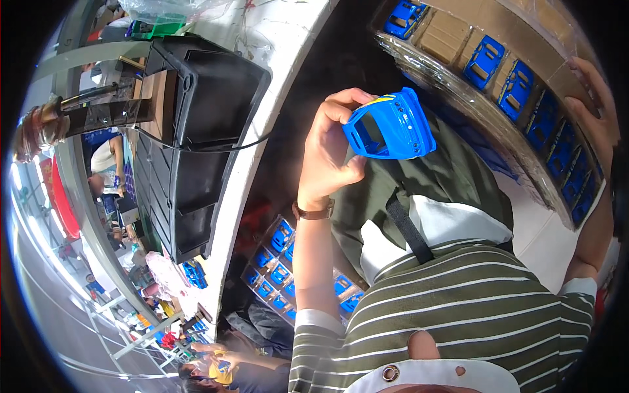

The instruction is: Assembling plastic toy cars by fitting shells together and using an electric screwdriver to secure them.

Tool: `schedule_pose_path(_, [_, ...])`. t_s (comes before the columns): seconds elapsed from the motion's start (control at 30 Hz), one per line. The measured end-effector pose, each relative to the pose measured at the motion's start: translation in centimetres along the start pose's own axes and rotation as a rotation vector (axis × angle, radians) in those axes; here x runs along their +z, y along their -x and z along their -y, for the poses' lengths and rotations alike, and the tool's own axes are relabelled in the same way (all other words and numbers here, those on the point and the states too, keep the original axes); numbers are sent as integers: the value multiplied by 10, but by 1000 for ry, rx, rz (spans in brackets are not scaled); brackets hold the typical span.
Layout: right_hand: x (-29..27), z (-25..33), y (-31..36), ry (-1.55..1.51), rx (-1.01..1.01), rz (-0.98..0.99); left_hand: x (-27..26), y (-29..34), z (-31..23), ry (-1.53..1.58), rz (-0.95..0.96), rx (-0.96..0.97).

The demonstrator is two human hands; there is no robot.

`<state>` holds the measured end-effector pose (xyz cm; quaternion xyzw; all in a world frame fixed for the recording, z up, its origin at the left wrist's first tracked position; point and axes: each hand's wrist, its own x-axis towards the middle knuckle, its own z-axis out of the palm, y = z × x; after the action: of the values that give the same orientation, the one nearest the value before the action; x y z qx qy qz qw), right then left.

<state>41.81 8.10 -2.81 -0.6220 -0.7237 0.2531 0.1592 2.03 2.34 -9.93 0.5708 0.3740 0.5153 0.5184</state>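
Observation:
My left hand (331, 137) holds up a blue toy car body shell (409, 124) with a yellow stripe, its thumb and fingers closed on one end. The shell is tilted, and its window openings show. At the far right, my right hand (593, 98) grips the edge of a cardboard tray (452, 42), fingers resting over the brown board. Several similar blue car shells (485, 62) lie in the tray's compartments, and one compartment near its left end shows bare cardboard. Clear plastic wraps the tray's side.
To the left, black plastic bins (223, 98) stand along a white table (262, 131). Lower down, beside my left forearm, another divided tray (252, 278) holds several blue shells. A taped metal pole (46, 128) juts in at the left. Other people work farther off, one in yellow (223, 372).

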Motion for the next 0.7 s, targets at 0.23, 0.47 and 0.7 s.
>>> schedule_pose_path(0.23, [-5, 14, 1, 2, 1, 14, 3, -7, 4, 88, -24, -58])
schedule_pose_path(0.47, [3, 28, -4, -83, -218, -105, 37, -56, 44, -291, -216, -123])
schedule_pose_path(0.7, [-1, 33, -5, -65, -243, -107, 95, -131, 78, -882, -296, -27])
